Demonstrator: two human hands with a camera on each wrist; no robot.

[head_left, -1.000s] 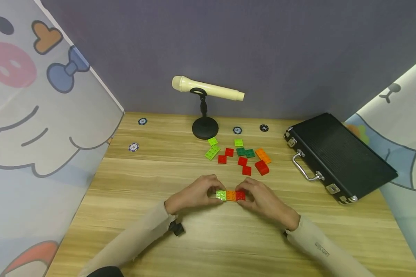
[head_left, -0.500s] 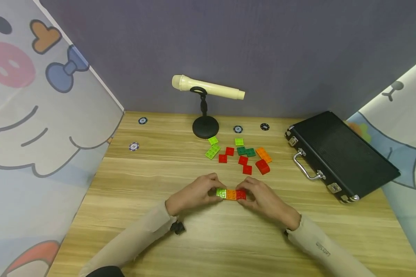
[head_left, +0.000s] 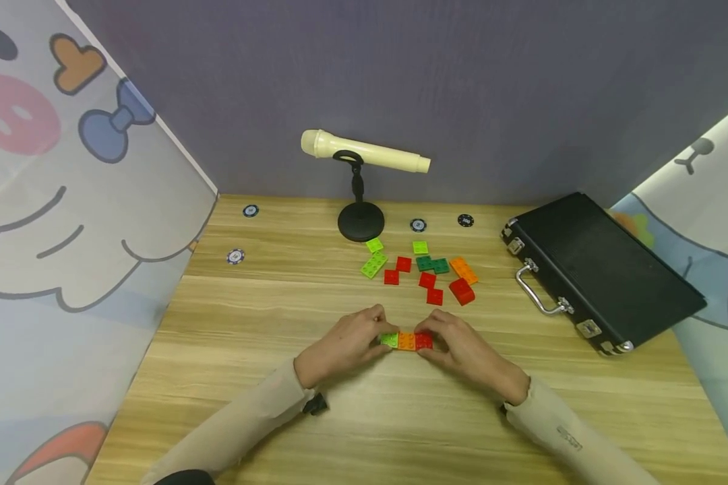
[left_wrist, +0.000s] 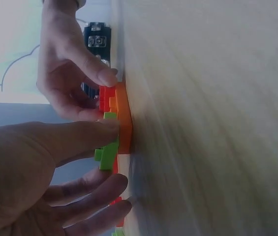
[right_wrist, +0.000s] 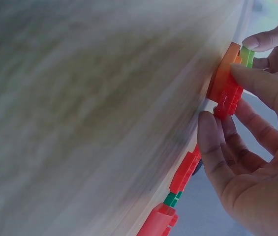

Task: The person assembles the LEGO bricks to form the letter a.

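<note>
Just in front of me an orange brick (head_left: pixel 406 341) lies flat on the wooden table, its studs showing in the middle. My left hand (head_left: pixel 347 342) pinches a light green plate (head_left: pixel 389 340) over the orange brick's left end. In the left wrist view this green plate (left_wrist: pixel 107 156) sits tilted and sticks out past the orange brick (left_wrist: pixel 125 120). At the right end my right hand (head_left: pixel 466 343) pinches a red plate (head_left: pixel 424 341) with thumb and fingers. The right wrist view shows the red plate (right_wrist: pixel 231 98) against the orange brick, slightly overhanging.
Behind the hands lie loose red plates (head_left: pixel 427 280), a red brick (head_left: pixel 462 291), dark green plates (head_left: pixel 432 264), an orange brick (head_left: pixel 464 270) and light green pieces (head_left: pixel 374 265). A microphone stand (head_left: pixel 360 221), several poker chips (head_left: pixel 235 256) and a black case (head_left: pixel 607 269) surround them.
My left hand has edged slightly right, its fingers covering more of the green plate. The right hand keeps its hold on the red plate. The head view has shifted slightly.
</note>
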